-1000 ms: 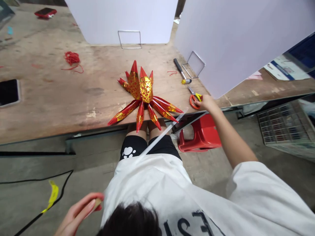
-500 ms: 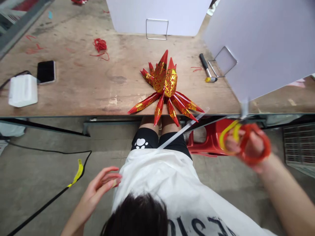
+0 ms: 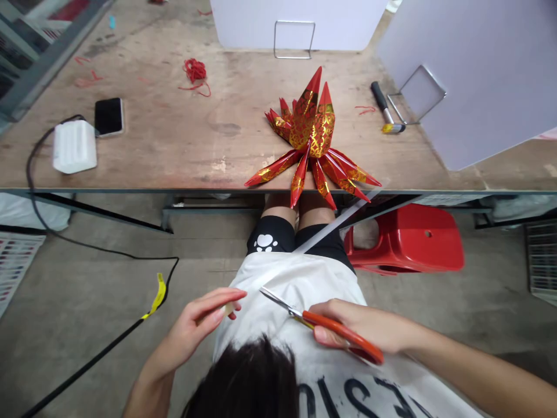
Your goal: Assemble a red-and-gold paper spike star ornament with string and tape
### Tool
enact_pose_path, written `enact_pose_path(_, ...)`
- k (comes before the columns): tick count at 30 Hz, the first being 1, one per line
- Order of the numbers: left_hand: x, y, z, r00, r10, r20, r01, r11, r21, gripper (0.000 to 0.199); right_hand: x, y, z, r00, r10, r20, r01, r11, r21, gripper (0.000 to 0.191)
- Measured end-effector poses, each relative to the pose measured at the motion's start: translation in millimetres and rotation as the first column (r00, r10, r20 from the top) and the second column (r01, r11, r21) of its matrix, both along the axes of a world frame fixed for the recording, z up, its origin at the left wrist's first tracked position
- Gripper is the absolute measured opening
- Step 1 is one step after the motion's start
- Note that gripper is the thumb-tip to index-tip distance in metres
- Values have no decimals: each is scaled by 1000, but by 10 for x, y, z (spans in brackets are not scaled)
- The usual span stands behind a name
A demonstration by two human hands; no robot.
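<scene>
**While the right hand [image 3: 354, 328] grips orange-handled scissors [image 3: 342, 334], the left hand [image 3: 189, 331] pinches a pale scrap [image 3: 228, 309]**

From the head view, the right hand wraps closely around the scissors, whose closed blades point across the white T-shirt [image 3: 278, 331] toward the left hand. The left thumb and fingers meet narrowly on the scrap, too small for its material to be told. Well ahead of both hands, the red-and-gold foil ornament [image 3: 311, 128] sits on the wooden workbench [image 3: 174, 145], its long spikes reaching over the bench edge above the person's knees. It looks light and stiffly creased, though its thin points would likely bend or crush easily; the safest hold seems to be the thick central base, not the tips. A coil of red string [image 3: 195, 71] lies to its left, and a red plastic stool [image 3: 404, 238] stands on the floor to the right.
</scene>
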State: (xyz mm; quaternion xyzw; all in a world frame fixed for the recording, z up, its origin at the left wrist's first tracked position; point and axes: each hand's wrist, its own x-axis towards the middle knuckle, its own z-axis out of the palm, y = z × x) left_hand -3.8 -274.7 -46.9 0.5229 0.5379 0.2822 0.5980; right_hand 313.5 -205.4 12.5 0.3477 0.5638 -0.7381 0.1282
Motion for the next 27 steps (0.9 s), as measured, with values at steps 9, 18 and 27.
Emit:
enact_pose_path(9,16,79,37,994,98,55,-100,994,34,33,-420,-211,-32,991,-134,-11,134,990,33,44)
enact_pose_path(18,102,138,7,989,57,139,-63,997,40,33,-463,-344,-214,968,-252,-1,252,967,32,41)
enact_pose_path(27,119,205,36,999,11,37,-15,993,119,35,-432,-372,-290,948,-317,-17,317,948,39,39)
